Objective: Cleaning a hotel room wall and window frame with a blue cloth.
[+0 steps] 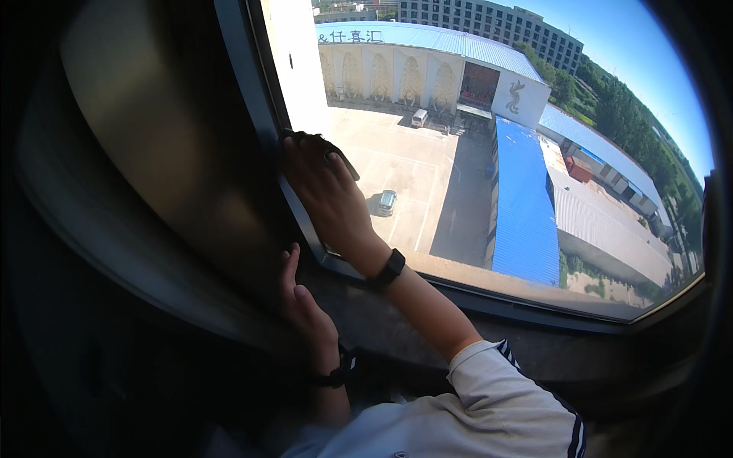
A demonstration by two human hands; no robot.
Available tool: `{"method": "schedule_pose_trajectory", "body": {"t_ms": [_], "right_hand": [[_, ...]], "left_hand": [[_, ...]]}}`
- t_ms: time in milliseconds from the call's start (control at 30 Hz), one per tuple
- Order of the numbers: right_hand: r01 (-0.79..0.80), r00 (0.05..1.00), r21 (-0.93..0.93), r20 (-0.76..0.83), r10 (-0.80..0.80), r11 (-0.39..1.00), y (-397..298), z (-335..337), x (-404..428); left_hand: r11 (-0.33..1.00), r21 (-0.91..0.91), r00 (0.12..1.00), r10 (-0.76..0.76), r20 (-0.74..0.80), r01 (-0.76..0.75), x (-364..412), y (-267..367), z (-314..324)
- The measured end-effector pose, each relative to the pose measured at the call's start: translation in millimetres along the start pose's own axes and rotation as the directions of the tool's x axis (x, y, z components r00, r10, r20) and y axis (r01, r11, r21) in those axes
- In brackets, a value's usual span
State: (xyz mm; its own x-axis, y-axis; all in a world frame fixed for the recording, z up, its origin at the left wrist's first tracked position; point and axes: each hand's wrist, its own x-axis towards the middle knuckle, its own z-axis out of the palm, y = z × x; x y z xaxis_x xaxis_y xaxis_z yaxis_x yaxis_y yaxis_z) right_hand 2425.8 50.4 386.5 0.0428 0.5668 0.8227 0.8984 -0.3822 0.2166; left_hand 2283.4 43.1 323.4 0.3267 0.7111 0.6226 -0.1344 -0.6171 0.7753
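Note:
My right hand [329,192] lies nearly flat at the left side of the window, over a dark, thin item [343,160], perhaps a cloth. The item's edge sticks out past my fingers onto the glass, and the rest is hidden under the hand. A black band circles that wrist. Lower and to the left, my left hand [306,306] is raised with its fingers extended and nothing seen in it. It is beside the dark surface left of the window; contact cannot be told. A dark band is on that wrist too.
The dark window frame [515,306] runs along the bottom and up the left side of the pane. A dark sill [366,312] lies below it. Outside, far below, are a parked car [387,202], a van [419,118] and a blue roof [524,212].

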Motion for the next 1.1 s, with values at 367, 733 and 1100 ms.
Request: {"method": "schedule_pose_trajectory", "body": {"t_ms": [367, 733, 1100], "right_hand": [[-0.300, 0.954, -0.257, -0.064, 0.293, 0.919, 53, -149, -36], [-0.488, 0.859, -0.250, -0.306, 0.410, 0.837, 128, -266, -60], [-0.610, 0.774, -0.169, -0.338, 0.536, 0.774, 137, -288, -93]], "left_hand": [[0.960, -0.253, 0.967, 0.173, 0.189, -0.122, 40, 78, 30], [0.931, -0.168, 0.911, 0.354, 0.213, -0.323, 48, 139, 54], [0.926, -0.066, 0.881, 0.375, 0.288, -0.373, 22, 125, 58]]}}
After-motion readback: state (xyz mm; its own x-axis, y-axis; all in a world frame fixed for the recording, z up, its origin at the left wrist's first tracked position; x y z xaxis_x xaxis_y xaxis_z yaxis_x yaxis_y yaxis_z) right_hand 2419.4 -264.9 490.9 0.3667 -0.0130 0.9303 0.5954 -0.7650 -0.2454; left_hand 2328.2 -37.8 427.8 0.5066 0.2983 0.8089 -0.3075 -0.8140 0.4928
